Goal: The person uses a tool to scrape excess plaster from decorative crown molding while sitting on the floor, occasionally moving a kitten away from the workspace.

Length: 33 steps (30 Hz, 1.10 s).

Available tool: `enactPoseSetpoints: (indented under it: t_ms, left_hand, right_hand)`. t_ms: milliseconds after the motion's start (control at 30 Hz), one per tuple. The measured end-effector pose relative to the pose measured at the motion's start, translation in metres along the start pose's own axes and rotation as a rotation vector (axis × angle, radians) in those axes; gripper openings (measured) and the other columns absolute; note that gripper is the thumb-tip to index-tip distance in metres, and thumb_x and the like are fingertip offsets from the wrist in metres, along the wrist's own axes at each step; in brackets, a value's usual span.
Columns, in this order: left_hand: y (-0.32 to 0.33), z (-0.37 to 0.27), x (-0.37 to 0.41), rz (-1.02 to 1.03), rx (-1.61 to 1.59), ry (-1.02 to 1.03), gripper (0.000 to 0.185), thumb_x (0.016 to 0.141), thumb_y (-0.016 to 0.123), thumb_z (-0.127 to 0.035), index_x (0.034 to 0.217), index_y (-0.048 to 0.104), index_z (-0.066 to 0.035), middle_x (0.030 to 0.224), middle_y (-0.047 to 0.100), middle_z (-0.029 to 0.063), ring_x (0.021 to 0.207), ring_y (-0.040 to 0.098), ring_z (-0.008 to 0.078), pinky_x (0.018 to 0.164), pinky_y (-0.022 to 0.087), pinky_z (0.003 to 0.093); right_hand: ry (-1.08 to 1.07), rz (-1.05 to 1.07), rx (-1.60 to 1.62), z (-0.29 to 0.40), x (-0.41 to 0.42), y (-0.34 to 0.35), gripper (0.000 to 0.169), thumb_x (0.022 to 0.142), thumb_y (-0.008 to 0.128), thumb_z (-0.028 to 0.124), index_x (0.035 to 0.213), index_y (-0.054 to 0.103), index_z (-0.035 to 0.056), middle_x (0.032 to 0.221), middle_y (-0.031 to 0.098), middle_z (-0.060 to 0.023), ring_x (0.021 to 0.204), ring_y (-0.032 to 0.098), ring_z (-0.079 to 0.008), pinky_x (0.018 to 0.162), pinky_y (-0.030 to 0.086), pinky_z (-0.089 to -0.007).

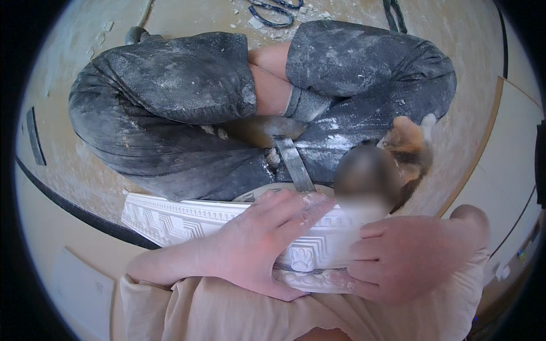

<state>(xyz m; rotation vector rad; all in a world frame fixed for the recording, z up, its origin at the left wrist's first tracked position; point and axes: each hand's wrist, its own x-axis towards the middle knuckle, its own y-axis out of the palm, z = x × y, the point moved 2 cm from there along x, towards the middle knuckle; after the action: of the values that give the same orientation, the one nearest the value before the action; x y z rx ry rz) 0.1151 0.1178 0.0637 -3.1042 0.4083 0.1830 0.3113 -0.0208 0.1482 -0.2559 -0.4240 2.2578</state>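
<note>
A white cornice moulding (170,217) with relief ornament lies across my lap, close against my body. My left hand (260,238) spans its middle, the fingers at the far edge and the thumb at the near edge. Curled over the right part is my right hand (405,258), one fingertip on the near beaded strip; its palm side is hidden. A carved square block (302,258) shows between the hands. A cat with orange, dark and white fur (407,143) leans over the moulding from the right, its head blurred. The moulding's right end is covered from sight.
My crossed legs in dusty dark trousers (179,76) fill the space ahead. White crumbs (313,8) and a dark blue cord (275,19) lie on the floor beyond. A flat dark strip (36,136) is at far left, a pale panel (83,294) at lower left, and a light board (507,140) at right.
</note>
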Motion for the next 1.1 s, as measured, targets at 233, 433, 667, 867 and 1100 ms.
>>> enactPoseSetpoints:
  t_ms: [233,433,667,867,1100]
  left_hand:
    - [-0.002,-0.001,-0.001,0.014,-0.018,0.011,0.117,0.064,0.092,-0.049,0.155,0.045,0.007,0.144,0.054,0.024,0.118,0.057,0.0388,0.104,0.044,0.0476]
    - [-0.004,-0.001,0.003,0.025,-0.033,0.026,0.117,0.063,0.092,-0.049,0.155,0.045,0.007,0.143,0.054,0.0231,0.115,0.057,0.0385,0.103,0.044,0.0477]
    - [0.004,0.004,0.001,0.017,-0.002,-0.035,0.117,0.063,0.093,-0.049,0.155,0.045,0.007,0.136,0.057,0.0215,0.113,0.056,0.0383,0.101,0.044,0.0482]
    - [0.004,-0.003,-0.002,-0.033,-0.006,0.03,0.118,0.063,0.092,-0.05,0.154,0.046,0.007,0.138,0.056,0.0228,0.113,0.058,0.0392,0.101,0.044,0.049]
    - [-0.004,-0.004,0.004,0.02,-0.001,0.047,0.117,0.062,0.092,-0.05,0.154,0.047,0.006,0.141,0.055,0.0237,0.113,0.057,0.039,0.101,0.044,0.0486]
  right_hand:
    - [0.059,0.177,0.023,0.02,-0.013,-0.015,0.027,0.082,0.067,0.02,0.102,0.074,0.0028,0.079,0.052,0.0018,0.074,0.052,-0.0149,0.064,0.043,-0.0304]
    - [0.064,0.049,0.011,0.014,-0.002,-0.001,0.038,0.079,0.069,0.02,0.112,0.075,0.0008,0.08,0.053,0.0012,0.072,0.053,-0.0145,0.062,0.042,-0.0323]
    - [0.02,0.125,0.007,0.001,0.0,0.003,0.05,0.078,0.07,0.017,0.124,0.071,-0.0013,0.083,0.056,0.0021,0.075,0.056,-0.013,0.064,0.044,-0.0281]
    - [0.1,0.076,-0.062,0.022,-0.019,-0.017,0.046,0.08,0.069,0.019,0.122,0.071,-0.001,0.081,0.054,0.0016,0.076,0.056,-0.014,0.066,0.045,-0.028]
    - [0.029,0.18,-0.03,0.016,0.005,-0.006,0.044,0.082,0.066,0.021,0.118,0.072,-0.0033,0.081,0.055,0.0014,0.078,0.058,-0.0139,0.068,0.046,-0.0281]
